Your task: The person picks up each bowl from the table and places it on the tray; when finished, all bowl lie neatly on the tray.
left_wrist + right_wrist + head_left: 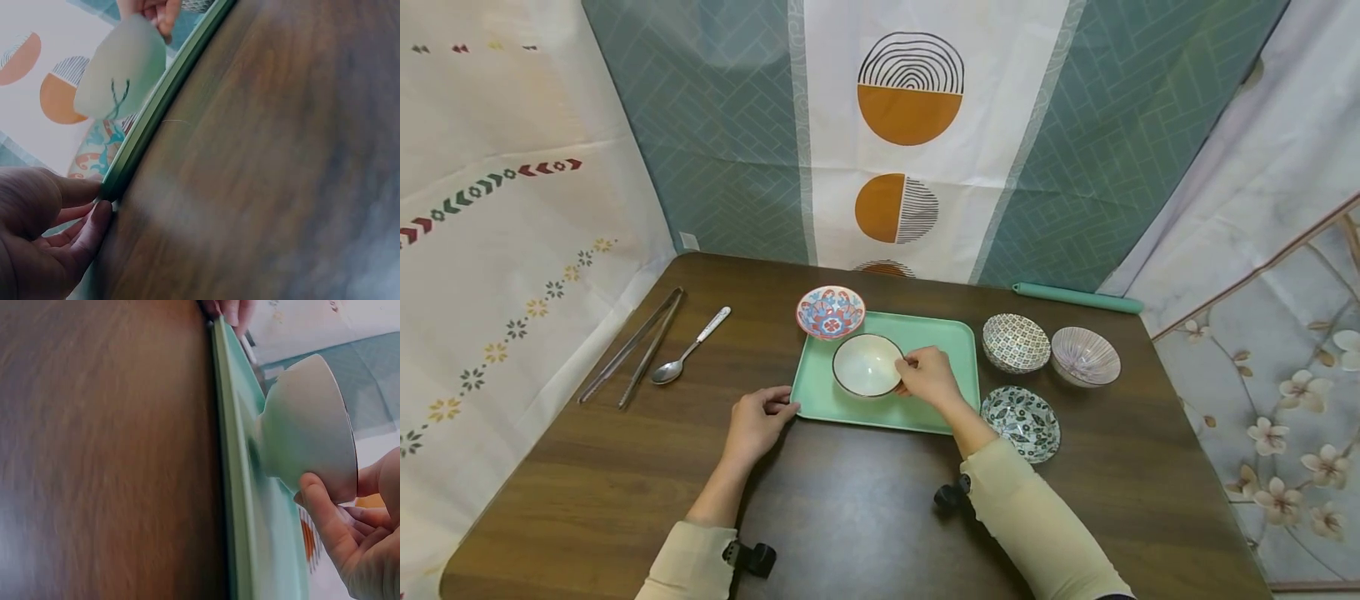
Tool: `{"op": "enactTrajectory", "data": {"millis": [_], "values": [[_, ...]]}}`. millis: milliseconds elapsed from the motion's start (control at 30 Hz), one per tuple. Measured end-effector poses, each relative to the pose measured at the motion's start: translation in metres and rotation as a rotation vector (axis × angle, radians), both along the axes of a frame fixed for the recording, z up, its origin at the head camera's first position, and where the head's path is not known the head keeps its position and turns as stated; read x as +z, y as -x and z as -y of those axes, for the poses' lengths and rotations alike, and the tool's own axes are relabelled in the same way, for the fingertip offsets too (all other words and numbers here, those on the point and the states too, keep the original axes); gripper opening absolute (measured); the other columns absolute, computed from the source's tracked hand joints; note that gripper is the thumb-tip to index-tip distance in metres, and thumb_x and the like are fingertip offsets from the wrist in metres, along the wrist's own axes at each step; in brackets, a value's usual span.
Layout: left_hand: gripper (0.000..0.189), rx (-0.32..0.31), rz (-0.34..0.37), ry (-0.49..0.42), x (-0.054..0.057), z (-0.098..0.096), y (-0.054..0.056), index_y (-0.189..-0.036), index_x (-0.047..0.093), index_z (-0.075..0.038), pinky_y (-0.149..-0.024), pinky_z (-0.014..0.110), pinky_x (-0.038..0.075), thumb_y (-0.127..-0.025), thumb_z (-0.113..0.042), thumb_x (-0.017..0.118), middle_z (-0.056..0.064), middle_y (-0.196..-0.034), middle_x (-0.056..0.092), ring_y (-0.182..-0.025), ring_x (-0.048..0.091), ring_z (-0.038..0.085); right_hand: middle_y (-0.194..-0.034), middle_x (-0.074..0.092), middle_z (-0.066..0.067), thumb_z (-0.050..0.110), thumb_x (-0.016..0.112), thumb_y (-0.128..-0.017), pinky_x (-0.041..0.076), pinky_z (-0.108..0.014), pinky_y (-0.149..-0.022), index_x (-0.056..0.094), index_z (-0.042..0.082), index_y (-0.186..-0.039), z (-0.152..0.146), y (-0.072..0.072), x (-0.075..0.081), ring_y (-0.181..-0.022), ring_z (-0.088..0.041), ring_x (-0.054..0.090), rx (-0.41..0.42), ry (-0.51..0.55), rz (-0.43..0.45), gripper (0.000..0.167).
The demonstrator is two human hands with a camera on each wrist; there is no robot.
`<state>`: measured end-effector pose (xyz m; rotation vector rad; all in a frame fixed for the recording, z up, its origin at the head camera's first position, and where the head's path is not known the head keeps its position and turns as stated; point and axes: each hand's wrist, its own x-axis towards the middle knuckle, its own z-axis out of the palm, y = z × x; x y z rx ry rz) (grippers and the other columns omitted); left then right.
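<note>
A white bowl with a dark rim point(867, 366) is over the left half of a mint-green tray point(925, 419). My right hand point(929, 377) pinches this bowl at its right side, fingers on the outer wall and thumb near the rim in the right wrist view. The bowl's foot is close to the tray surface there. My left hand point(762, 426) pinches the tray's near left corner between thumb and fingers, clearest in the left wrist view. Behind the white bowl, a red-and-blue patterned bowl point(831, 312) overlaps the tray's far left corner.
Right of the tray are a small-checked bowl point(1017, 343), a purple-striped bowl point(1086, 357) and a leaf-patterned dish point(1021, 424) close to my right forearm. Metal tongs point(634, 350) and a spoon point(691, 345) lie at the left. A green rod point(1077, 297) lies along the back edge.
</note>
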<state>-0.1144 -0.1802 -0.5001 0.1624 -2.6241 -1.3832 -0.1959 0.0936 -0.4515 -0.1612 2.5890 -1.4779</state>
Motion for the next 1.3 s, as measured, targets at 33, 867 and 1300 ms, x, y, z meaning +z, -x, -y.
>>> {"op": "enactTrajectory", "data": {"millis": [33,867,1300], "values": [[0.027,0.001,0.002,-0.001,-0.001,0.0,0.0,-0.111,0.075,0.004,-0.07,0.024,0.054,-0.087,-0.008,0.08,0.016,-0.095,0.075,-0.085,0.073,0.028,-0.067,0.07,-0.013,0.01,0.061,-0.1,0.058,-0.033,-0.055,0.075,-0.007,-0.091,0.004,0.0,-0.001,-0.054,-0.02,0.07,0.008,0.001,0.009,0.023],[0.031,-0.045,0.04,-0.038,-0.005,0.001,0.001,-0.11,0.073,0.009,-0.069,0.028,0.058,-0.085,-0.007,0.081,0.017,-0.092,0.074,-0.085,0.074,0.028,-0.108,0.072,-0.02,0.023,0.061,-0.103,0.058,-0.039,-0.085,0.056,-0.005,-0.138,0.025,-0.015,0.0,-0.098,-0.031,0.072,0.261,0.166,0.217,0.045],[0.028,-0.023,0.031,-0.038,-0.002,0.005,0.001,-0.108,0.075,0.006,-0.066,0.017,0.051,-0.085,-0.008,0.082,0.015,-0.091,0.074,-0.084,0.074,0.025,-0.12,0.068,-0.023,0.03,0.06,-0.104,0.054,-0.046,-0.093,0.054,-0.001,-0.141,-0.048,0.0,0.032,-0.109,-0.038,0.067,0.103,0.085,0.042,0.049]]}}
